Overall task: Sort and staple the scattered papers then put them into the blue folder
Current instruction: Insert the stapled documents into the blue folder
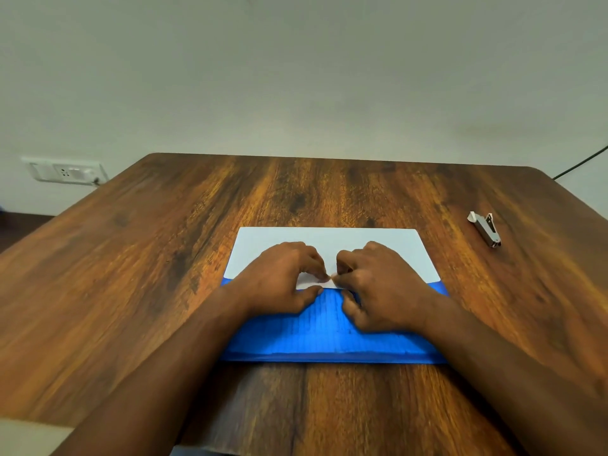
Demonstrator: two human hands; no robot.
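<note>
Filing step: left hand (283, 278) and right hand (378, 287), fingers curled, pinch papers (329, 245) at blue folder (329, 337) mouth. Next: slide fully in. Stapler (486, 228) idle.

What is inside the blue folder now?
White papers sit partly inside the blue folder, far half sticking out. Both hands, left hand and right hand, pinch its edge. The inserted part is covered.
</note>
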